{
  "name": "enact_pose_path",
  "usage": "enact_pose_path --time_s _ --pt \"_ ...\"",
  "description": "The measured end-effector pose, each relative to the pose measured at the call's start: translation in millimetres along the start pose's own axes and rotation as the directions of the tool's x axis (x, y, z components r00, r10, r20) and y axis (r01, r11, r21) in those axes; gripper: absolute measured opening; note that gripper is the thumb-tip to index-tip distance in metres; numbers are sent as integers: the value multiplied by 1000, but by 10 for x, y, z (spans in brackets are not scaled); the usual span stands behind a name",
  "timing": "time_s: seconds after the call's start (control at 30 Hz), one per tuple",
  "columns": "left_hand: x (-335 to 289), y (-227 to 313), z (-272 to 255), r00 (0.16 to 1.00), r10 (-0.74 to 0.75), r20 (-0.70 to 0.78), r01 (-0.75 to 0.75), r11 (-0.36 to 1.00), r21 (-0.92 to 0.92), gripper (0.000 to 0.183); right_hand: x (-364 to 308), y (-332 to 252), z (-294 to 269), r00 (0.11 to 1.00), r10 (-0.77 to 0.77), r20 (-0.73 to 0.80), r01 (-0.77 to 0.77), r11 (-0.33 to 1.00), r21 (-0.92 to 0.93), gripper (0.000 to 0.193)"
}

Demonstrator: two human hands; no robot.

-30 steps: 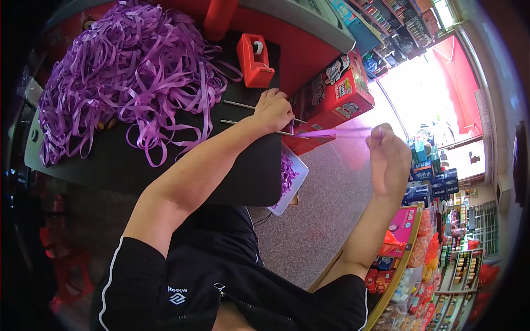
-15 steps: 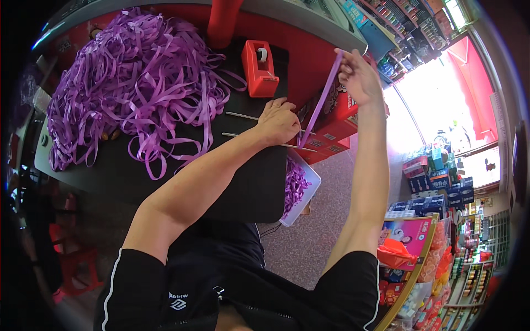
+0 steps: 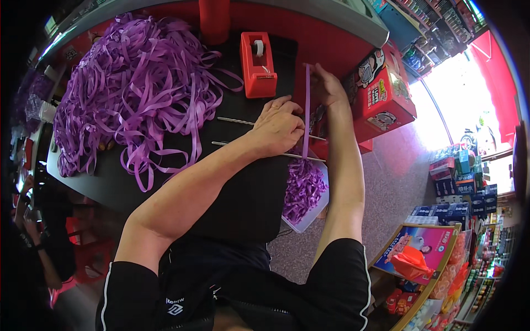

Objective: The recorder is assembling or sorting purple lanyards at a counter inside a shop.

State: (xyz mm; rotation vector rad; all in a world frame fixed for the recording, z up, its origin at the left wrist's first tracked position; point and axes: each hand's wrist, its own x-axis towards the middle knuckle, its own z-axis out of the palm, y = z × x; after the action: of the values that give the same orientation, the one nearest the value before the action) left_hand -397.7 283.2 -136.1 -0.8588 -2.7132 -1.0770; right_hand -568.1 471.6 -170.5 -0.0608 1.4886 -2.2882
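My left hand (image 3: 279,126) is closed over two thin metal rods (image 3: 235,121) near the right edge of the black table; the palm hides their middle stretch. Their tips stick out past the table's edge. In my right hand (image 3: 329,88), pinched at its far end, a purple ribbon (image 3: 307,113) is stretched straight between the fingertips and the nearer rod. Exactly how the ribbon passes round the rod is hard to make out. Below the rod tips, crinkled purple ribbon pieces (image 3: 303,190) fill a white plastic bin (image 3: 317,214). A large tangled heap of purple ribbon (image 3: 138,88) covers the table's left side.
A red tape dispenser (image 3: 259,83) stands on the black table (image 3: 243,204) beyond my left hand. Red cartons (image 3: 381,102) are stacked to the right of my right arm. A display stand (image 3: 411,248) is at the lower right. Another person's arm (image 3: 47,259) shows far left.
My right hand has moved left, closer to my left hand, swinging the ribbon from a slant to nearly straight away from me. My left hand stays on the rods. The view has shifted slightly.
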Motion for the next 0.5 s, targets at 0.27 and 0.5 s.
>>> enact_pose_path --time_s 0.27,0.5 --pt "29 93 -63 997 1 -81 -9 996 -91 14 104 710 -305 989 97 108 -120 965 232 29" --pt "22 91 -27 996 61 -64 -62 998 -19 12 -471 1551 -297 989 -133 57 125 984 129 35"
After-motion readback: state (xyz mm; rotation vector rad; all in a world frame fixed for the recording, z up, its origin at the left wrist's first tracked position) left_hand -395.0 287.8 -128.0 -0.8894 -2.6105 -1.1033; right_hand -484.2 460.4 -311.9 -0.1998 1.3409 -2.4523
